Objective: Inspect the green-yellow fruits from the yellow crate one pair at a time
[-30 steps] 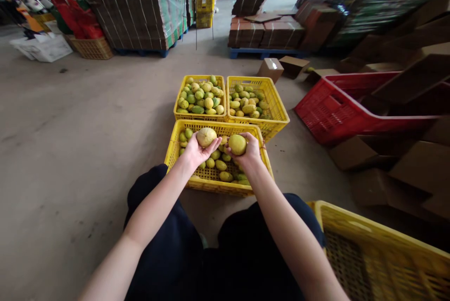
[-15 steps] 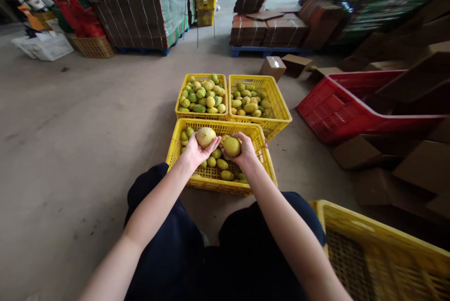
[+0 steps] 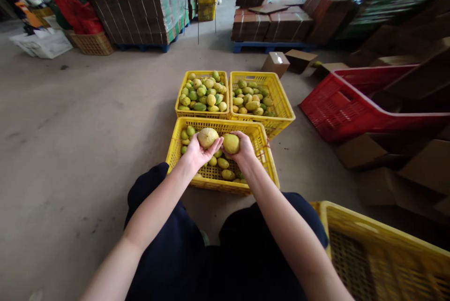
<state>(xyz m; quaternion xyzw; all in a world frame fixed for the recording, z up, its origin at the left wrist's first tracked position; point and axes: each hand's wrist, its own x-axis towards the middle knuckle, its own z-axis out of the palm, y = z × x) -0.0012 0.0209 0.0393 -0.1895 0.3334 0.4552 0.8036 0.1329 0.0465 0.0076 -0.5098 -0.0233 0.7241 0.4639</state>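
Observation:
Both of my hands are raised over the front yellow crate (image 3: 218, 184). My left hand (image 3: 198, 152), palm up, cradles a round, pale yellow melon-like fruit (image 3: 208, 137). Close beside it, my right hand (image 3: 243, 146) grips a greener yellow fruit (image 3: 231, 143) of similar shape, its fingers curled round the far side. More green and yellow fruits (image 3: 222, 163), some round and some longer, lie in the crate beneath; my hands hide part of them.
Behind stand two more yellow crates, one heaped with fruit (image 3: 201, 91), the other partly filled (image 3: 277, 92). An empty yellow crate (image 3: 372, 230) stands by my right knee. At right are a red crate (image 3: 326, 104) and loose cardboard boxes (image 3: 365, 151). Cartons on a blue pallet (image 3: 270, 47) stand farther back.
The fruit in my right hand has turned slightly and shows a lighter yellow side. Both hands keep their fruits close together; the view has shifted a little.

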